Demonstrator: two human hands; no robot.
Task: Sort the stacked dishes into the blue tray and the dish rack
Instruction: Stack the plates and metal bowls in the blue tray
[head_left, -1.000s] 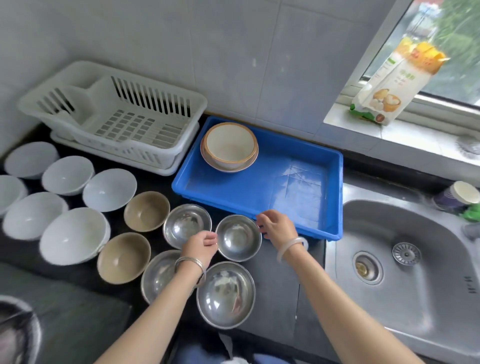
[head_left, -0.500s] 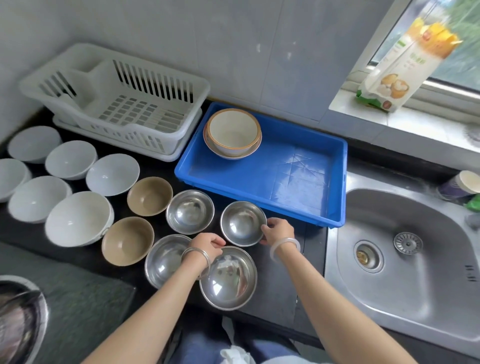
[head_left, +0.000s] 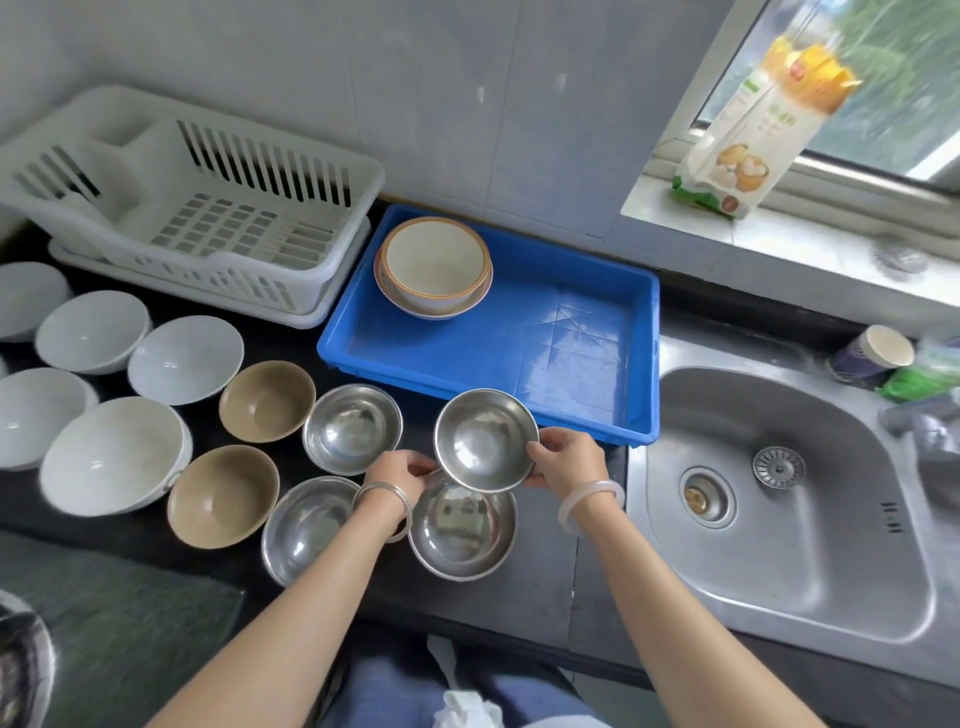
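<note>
A small steel bowl (head_left: 485, 439) is held just above the counter, over the near edge of a larger steel bowl (head_left: 462, 530). My right hand (head_left: 569, 465) grips its right rim and my left hand (head_left: 397, 475) pinches its lower left rim. The blue tray (head_left: 571, 364) lies right behind it and holds a cream bowl with an orange rim (head_left: 434, 265) stacked on a plate. The white dish rack (head_left: 208, 208) stands empty at the back left. Two more steel bowls (head_left: 353, 428) (head_left: 306, 527) sit to the left.
Two tan bowls (head_left: 267, 400) (head_left: 223, 496) and several white bowls (head_left: 114, 454) cover the dark counter on the left. A steel sink (head_left: 789, 499) lies on the right, with a cup (head_left: 878, 353) at its far corner. A food package (head_left: 753, 135) leans on the window sill.
Both hands have closed on the small steel bowl and lifted it off the counter. It now hangs over the larger steel bowl's rim, close to the tray's front edge.
</note>
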